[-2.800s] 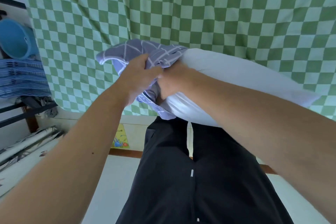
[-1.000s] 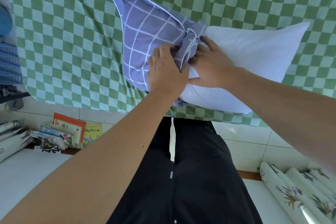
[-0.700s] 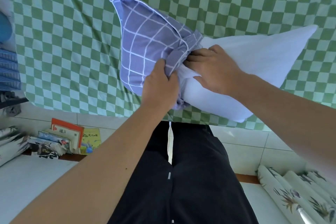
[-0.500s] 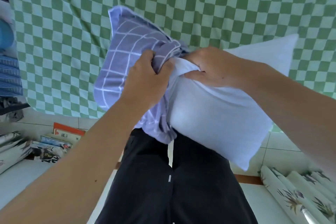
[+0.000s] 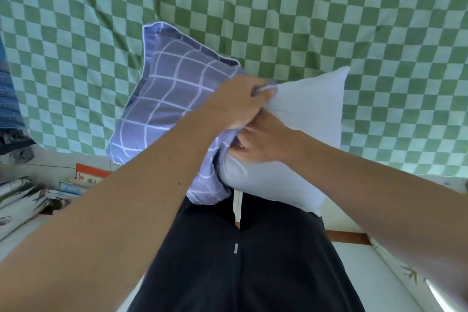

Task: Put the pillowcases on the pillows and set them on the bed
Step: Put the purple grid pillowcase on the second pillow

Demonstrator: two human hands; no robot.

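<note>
Both hands, left hand (image 5: 236,102) and right hand (image 5: 263,143), tugged one pillowcase (image 5: 167,99) farther over one pillow (image 5: 304,119).

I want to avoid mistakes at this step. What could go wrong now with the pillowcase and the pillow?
1. The purple grid-patterned pillowcase covers only one end of the white pillow; bunched cloth under the left hand may jam.
2. The right hand pinches near the opening, and the bare end hangs unsupported over the floor, so the pillow might slip down.

Bed (image 5: 329,7) under green-and-white checked sheet (image 5: 76,45) — nothing seen resting on it. Tiled floor (image 5: 342,273) below — stack of books (image 5: 83,180) at left, flat on it.
</note>
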